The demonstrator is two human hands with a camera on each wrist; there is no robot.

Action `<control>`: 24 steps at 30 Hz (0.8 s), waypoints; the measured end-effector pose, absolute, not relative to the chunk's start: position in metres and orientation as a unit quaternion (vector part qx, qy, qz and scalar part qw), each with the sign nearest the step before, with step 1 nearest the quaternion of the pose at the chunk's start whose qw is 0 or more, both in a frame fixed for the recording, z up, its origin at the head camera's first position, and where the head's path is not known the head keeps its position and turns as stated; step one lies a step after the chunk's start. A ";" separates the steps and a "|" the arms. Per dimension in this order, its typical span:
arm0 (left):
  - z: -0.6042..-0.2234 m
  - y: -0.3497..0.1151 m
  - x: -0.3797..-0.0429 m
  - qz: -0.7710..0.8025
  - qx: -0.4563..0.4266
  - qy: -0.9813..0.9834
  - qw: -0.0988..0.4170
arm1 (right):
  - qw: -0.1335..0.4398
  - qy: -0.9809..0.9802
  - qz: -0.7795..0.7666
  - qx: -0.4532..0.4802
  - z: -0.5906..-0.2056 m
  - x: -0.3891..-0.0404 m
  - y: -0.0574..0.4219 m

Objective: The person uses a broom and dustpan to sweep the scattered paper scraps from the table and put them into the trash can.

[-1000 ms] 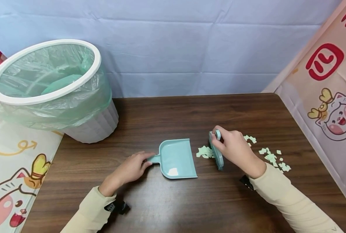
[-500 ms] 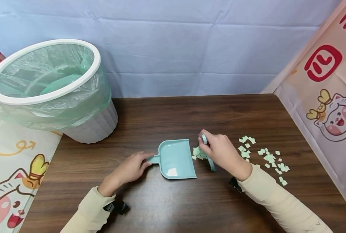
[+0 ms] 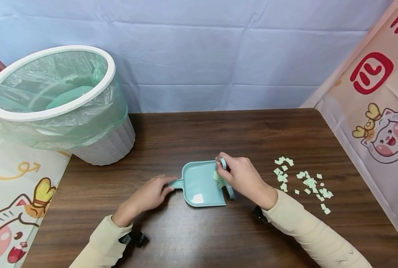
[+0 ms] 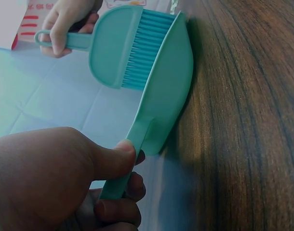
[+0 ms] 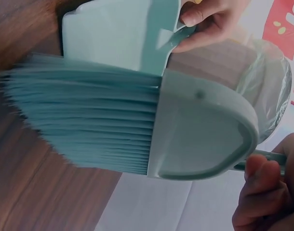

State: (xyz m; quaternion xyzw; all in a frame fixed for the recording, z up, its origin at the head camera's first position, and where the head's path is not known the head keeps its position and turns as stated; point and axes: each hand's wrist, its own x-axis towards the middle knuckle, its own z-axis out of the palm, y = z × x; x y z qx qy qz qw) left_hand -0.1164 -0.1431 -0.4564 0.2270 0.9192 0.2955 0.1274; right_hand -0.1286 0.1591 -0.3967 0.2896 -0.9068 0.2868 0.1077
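Note:
A light teal dustpan (image 3: pixel 199 182) lies on the table, its mouth facing right. My left hand (image 3: pixel 152 193) grips its handle; in the left wrist view the thumb (image 4: pixel 115 156) lies on top with fingers curled beneath. My right hand (image 3: pixel 246 178) holds the handle of a matching hand brush (image 5: pixel 200 130), whose bristles (image 5: pixel 89 115) are at the dustpan's mouth. Small pale green paper scraps (image 3: pixel 218 179) sit just inside the mouth in front of the brush, partly hidden by it.
More paper scraps (image 3: pixel 311 182) lie scattered on the brown table (image 3: pixel 185 238) to the right. At the back left stands a white bin (image 3: pixel 108 145) with a green bag liner. A pale cloth (image 3: pixel 199 63) hangs behind the table.
My right hand has moved left with the brush, pushing a cluster of scraps from the table over the dustpan's mouth. The left hand and dustpan have stayed in place.

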 end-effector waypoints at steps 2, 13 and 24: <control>-0.456 -0.143 -0.116 0.297 0.226 0.919 0.127 | 0.106 -0.905 0.297 0.285 -0.397 -0.128 0.157; -0.456 -0.143 -0.117 0.292 0.230 0.920 0.126 | 0.127 -0.892 0.323 0.290 -0.396 -0.126 0.146; -0.456 -0.143 -0.117 0.296 0.229 0.918 0.132 | 0.166 -0.870 0.361 0.290 -0.389 -0.129 0.147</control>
